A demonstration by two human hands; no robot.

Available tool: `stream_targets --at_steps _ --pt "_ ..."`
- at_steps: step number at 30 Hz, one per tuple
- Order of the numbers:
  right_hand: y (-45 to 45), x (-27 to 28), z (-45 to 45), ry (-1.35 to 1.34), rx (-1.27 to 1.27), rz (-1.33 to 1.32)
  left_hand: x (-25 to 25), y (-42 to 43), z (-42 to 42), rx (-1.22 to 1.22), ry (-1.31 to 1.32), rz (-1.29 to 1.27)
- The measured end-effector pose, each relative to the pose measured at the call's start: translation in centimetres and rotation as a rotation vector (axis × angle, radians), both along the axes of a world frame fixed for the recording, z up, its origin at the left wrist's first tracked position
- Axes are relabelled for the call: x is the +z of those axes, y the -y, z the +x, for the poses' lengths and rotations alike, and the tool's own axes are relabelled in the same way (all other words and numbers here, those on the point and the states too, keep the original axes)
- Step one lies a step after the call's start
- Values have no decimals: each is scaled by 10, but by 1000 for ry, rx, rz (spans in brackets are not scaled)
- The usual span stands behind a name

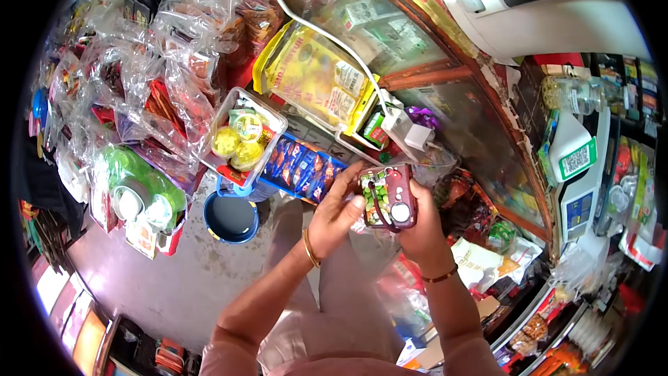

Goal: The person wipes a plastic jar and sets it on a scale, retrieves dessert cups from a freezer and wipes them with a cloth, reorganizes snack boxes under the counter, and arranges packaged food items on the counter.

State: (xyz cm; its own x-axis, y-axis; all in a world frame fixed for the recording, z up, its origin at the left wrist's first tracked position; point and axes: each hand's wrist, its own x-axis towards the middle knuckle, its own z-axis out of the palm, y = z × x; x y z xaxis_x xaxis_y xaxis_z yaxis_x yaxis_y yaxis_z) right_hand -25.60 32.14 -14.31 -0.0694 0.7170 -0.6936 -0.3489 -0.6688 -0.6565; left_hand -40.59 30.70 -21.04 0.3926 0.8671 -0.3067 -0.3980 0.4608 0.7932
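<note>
Between my two hands is a small maroon box point(406, 191) with a picture or window of green and white pieces on its face. A dark curved strip like a handle crosses that face, and a round pale disc sits near its lower right corner. My right hand point(423, 226) wraps the box's right side and holds it. My left hand point(334, 212) is closed at the left edge, its thumb near the face and its fingers at the upper left corner. Its hidden fingertips leave the exact contact unclear.
A blue carton of snack packets point(299, 167) and a clear tub with yellow-topped cups point(278, 122) lie ahead. A dark blue bucket point(232, 217) stands on the floor. Plastic-wrapped goods point(160, 90) fill the left. A wood-framed glass case point(480, 118) and a white cable point(327, 35) are ahead right.
</note>
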Motion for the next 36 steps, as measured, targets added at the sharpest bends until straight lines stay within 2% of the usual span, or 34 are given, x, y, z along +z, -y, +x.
stream_targets --at_steps 1,3,5,7,9,11,12,13,14,15,16,17,19,20,21,23,25,26,27,29,32,33,36 --pt "1 0 1 -20 -33 9 6 0 1 -4 -59 36" --pt "5 -4 8 467 414 339 21 -5 2 26 -57 -28" --pt "5 0 3 440 305 343 22 -4 2 53 -52 -85" --pt "-6 0 6 -321 -129 -159 8 -4 -3 73 -4 87" --pt "3 -4 12 -342 -20 -149 4 -10 -15 22 133 112" --pt "4 13 7 -453 40 -298 3 -15 -24 -113 397 -80" --pt "4 26 2 -201 167 -261 13 -11 -25 -141 455 -172" --pt "11 31 0 -86 280 -124 26 -9 -29 -169 431 -339" --pt "16 40 -5 43 379 10 41 -8 -29 -215 398 -292" --pt "14 54 -7 -26 337 -111 55 -9 -29 -258 360 -233" --pt "9 71 -12 -87 287 -233 68 1 -26 -177 328 -343" --pt "14 78 -9 -89 294 -201 81 9 -27 -125 386 -390" --pt "33 90 12 -224 239 -32 103 27 -28 52 503 -430" --pt "34 113 12 -1 327 150 114 31 -26 152 506 -385" --pt "35 146 12 60 398 226 130 34 -24 240 567 -424" --pt "45 173 6 111 432 474 164 37 -27 276 591 -449" --pt "49 202 2 499 602 665 194 42 -27 225 660 -396" --pt "50 213 -3 695 612 834 208 47 -24 225 610 -439" --pt "52 218 -7 756 599 886 219 50 -23 135 634 -420" --pt "56 222 -6 805 589 991 229 59 -28 2 672 -488" --pt "59 239 -4 953 588 1145 237 72 -29 5 662 -604" --pt "50 240 2 1043 634 1380 240 79 -28 -6 682 -652" --pt "50 243 -5 882 601 1212 251 89 -33 -20 774 -575"
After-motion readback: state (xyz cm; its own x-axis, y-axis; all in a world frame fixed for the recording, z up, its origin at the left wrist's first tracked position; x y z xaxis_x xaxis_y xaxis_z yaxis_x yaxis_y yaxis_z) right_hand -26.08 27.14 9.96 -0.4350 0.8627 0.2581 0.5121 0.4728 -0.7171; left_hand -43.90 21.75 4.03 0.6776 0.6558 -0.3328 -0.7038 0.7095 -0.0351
